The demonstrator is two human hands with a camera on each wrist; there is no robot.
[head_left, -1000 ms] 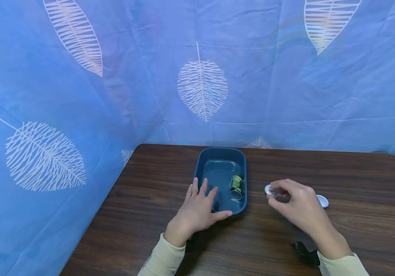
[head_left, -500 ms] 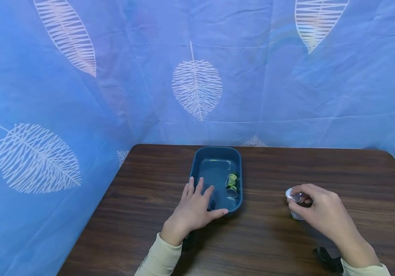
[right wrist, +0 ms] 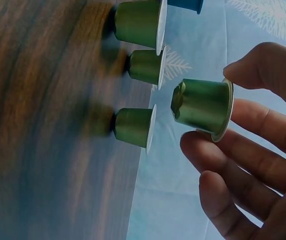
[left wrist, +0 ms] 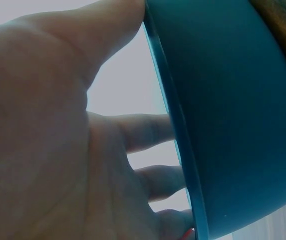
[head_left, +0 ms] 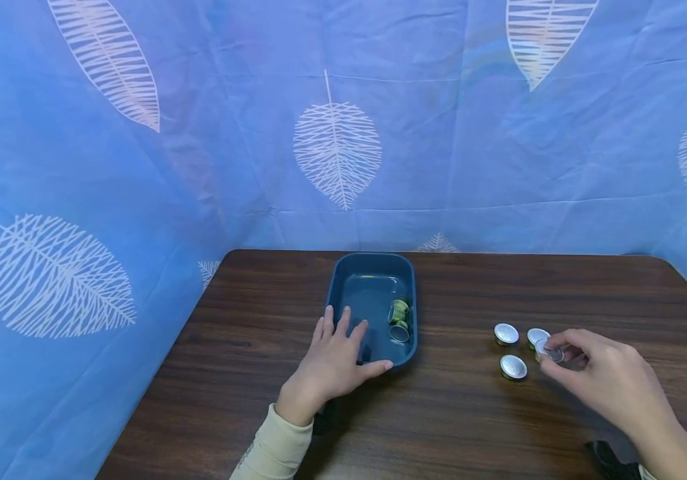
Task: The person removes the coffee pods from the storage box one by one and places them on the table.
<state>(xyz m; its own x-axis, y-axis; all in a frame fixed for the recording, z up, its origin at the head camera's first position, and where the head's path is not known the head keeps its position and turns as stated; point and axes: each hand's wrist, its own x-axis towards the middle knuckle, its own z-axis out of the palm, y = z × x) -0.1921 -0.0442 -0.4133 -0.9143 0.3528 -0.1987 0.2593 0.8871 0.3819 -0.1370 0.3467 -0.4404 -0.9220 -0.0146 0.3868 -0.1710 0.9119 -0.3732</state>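
My right hand (head_left: 610, 380) pinches a green coffee capsule (right wrist: 202, 106) by its rim, thumb on one side and fingers on the other. The capsule hangs above the table, silver foil lid up. Right by it, three more green capsules stand upright on the table; in the head view their silver lids show, one at the left (head_left: 506, 334), one nearer me (head_left: 513, 367), one partly covered by the held capsule (head_left: 537, 335). My left hand (head_left: 328, 373) rests with spread fingers over the near left rim of a blue tray (left wrist: 228, 115). Two green capsules (head_left: 399, 321) lie tipped inside the tray, along its right wall.
The dark wood table (head_left: 451, 413) has its far edge against a blue cloth backdrop (head_left: 247, 133) with white leaf prints. Bare tabletop shows between the tray and the standing capsules. A black strap (head_left: 610, 460) sits under my right wrist.
My right hand has carried the capsule rightward from beside the tray to the standing capsules, uncovering them to view. My left hand stays at the tray; the head view has shifted slightly.
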